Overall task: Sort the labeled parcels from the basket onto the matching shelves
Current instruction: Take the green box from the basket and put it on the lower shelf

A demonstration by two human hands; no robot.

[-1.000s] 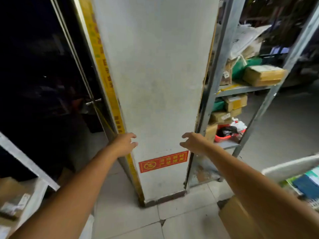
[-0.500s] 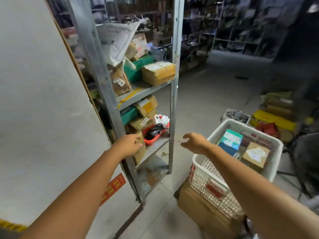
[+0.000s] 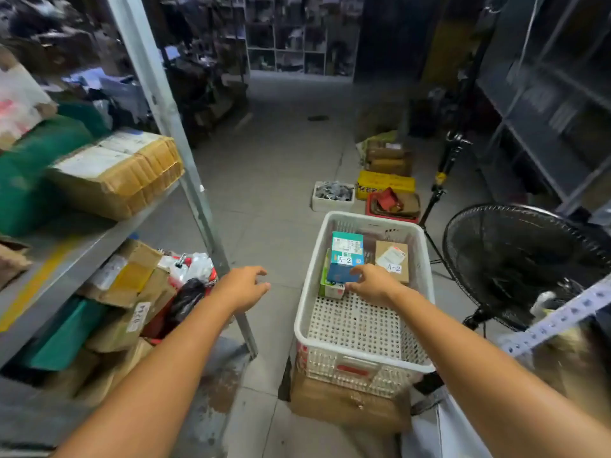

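The teal-and-blue cardboard parcel tagged A-2 is found at the far end of the white perforated plastic basket, just beyond the right hand, its long axis laid near to far. That hand, the nearer one, is held slack with nothing gripped, though contact with the parcel's near edge may be made. The left hand is held loose and empty between basket and grey metal shelving. The basket is propped on a brown carton on the tiled floor.

A black fan is seen at the right, beside a black stand. On the floor, a yellow box, a red tray and a white tray are placed close together.
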